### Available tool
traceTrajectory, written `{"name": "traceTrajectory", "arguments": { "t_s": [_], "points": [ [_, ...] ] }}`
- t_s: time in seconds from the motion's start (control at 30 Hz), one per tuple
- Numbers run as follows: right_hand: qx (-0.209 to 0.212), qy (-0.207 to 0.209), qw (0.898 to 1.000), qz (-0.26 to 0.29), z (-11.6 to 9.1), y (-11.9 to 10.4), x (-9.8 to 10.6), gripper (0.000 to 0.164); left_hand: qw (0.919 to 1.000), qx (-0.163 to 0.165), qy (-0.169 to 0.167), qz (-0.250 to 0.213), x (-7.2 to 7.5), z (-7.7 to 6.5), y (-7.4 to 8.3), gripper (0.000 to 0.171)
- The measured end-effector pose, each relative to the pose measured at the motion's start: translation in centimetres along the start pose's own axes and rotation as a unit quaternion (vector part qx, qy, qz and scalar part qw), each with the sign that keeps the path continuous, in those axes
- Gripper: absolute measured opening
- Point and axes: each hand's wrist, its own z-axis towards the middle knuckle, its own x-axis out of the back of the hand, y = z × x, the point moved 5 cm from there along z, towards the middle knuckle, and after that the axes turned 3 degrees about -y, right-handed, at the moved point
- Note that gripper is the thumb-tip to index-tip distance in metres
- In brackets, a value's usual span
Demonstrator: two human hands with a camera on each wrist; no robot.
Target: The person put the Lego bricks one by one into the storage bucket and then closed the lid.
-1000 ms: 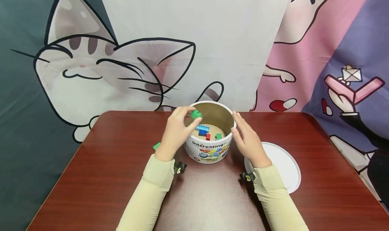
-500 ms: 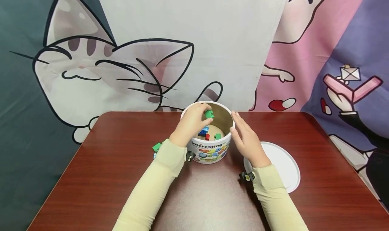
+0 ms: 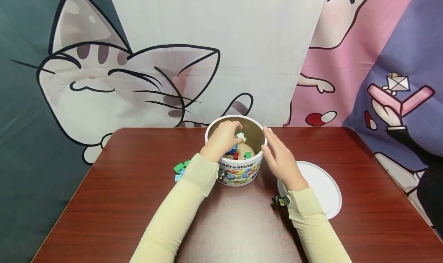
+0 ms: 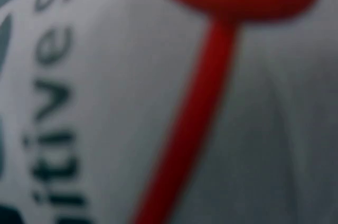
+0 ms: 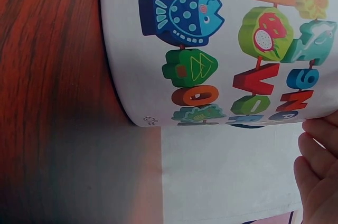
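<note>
My left hand (image 3: 222, 138) is reaching over the near left side of the white bucket (image 3: 238, 180), and its grip is narrow: I am pinching a green block (image 3: 241, 135) between thumb and finger. This block is hanging inside the bucket, below the level of the rim. Under it, on the bottom, I am seeing a blue block (image 3: 232, 150), a red block (image 3: 236, 155) and a second green block (image 3: 247, 155).

My right hand (image 3: 282, 160) is holding no piece — its fingers are lying straight against the right side of the bucket, and my right wrist camera is showing the fingertips touching the printed wall. Under this wrist a round white lid (image 3: 323, 190) is lying on the brown table (image 3: 104, 209).

Left of the bucket, beside my left sleeve (image 3: 180, 213), more green blocks (image 3: 179, 167) and light blue blocks (image 3: 179, 175) are lying together. My left wrist camera is giving only blurred red print and letters on white.
</note>
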Motion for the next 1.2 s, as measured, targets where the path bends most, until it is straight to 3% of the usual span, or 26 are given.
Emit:
{"name": "traceTrajectory", "arguments": {
  "t_s": [0.13,0.33,0.6,0.77,1.03,1.2],
  "points": [
    [0.001,-0.001,1.000,-0.001,0.0,0.1,0.0,0.057,0.9998,-0.004,0.013,-0.012,0.3,-0.1,0.0,0.032],
    [0.001,0.001,1.000,0.000,0.1,0.0,0.1,0.057,0.9945,-0.033,0.082,-0.056,1.9,-1.2,0.0,0.025],
    [0.001,0.000,1.000,-0.006,0.1,0.2,-0.1,0.059,0.9716,-0.066,0.194,-0.119,4.7,-4.3,-0.8,0.022],
    [0.003,0.003,1.000,-0.005,0.0,0.3,-0.1,0.059,0.9619,-0.076,0.238,-0.111,5.8,-6.2,-2.0,0.019],
    [0.002,0.003,1.000,-0.002,0.0,0.3,-0.1,0.057,0.9699,-0.066,0.229,-0.049,5.8,-8.2,-4.7,0.020],
    [-0.001,0.002,1.000,-0.001,0.0,0.4,-0.1,0.057,0.9829,-0.033,0.177,-0.038,5.5,-8.7,-7.1,0.023]
  ]
}}
